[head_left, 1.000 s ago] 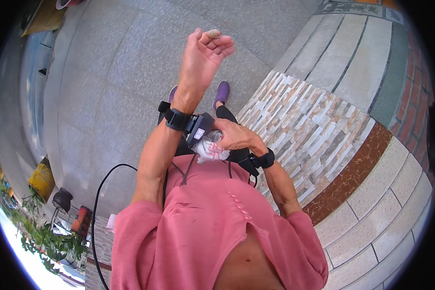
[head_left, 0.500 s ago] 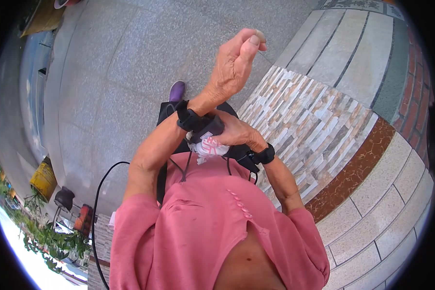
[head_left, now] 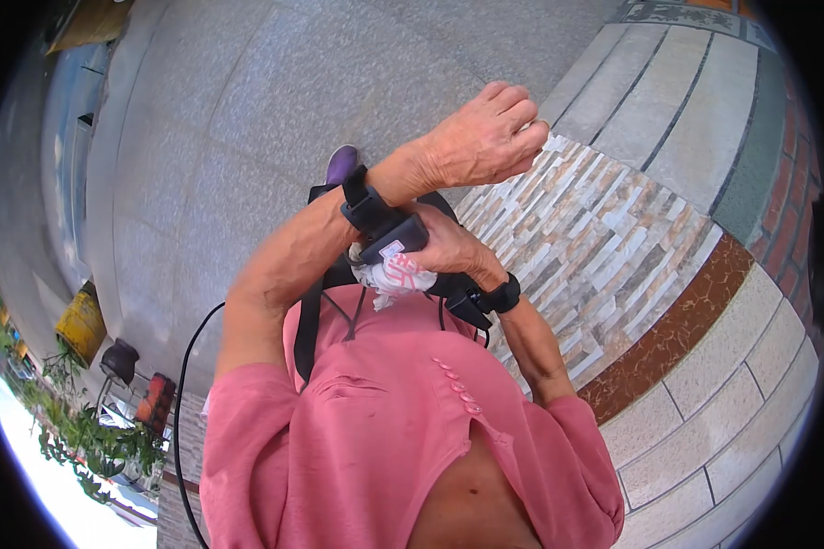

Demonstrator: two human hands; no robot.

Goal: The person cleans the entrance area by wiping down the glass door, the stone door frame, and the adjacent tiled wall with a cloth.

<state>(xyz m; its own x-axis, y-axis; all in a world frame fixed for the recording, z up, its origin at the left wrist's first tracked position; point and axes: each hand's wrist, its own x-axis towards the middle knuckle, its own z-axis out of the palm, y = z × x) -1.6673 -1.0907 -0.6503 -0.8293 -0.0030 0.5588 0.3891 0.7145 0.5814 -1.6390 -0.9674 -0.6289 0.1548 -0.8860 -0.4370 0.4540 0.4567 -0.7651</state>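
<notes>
Seemingly steadying black wrist box (head_left: pixel 411 234) with right hand (head_left: pixel 452 248), against white bundle (head_left: pixel 395 279); left hand (head_left: pixel 486 137) curled, contents untellable; next, calling for firm right hold.

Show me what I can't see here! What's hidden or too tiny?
All in the head view:
- Left hand: palm hidden by its own back.
- Right hand: most fingertips hidden behind the black box.
- White bundle: inside hidden by its folds.
- Sticker: writing too small.
- Cable: cut off by the bottom edge.
</notes>
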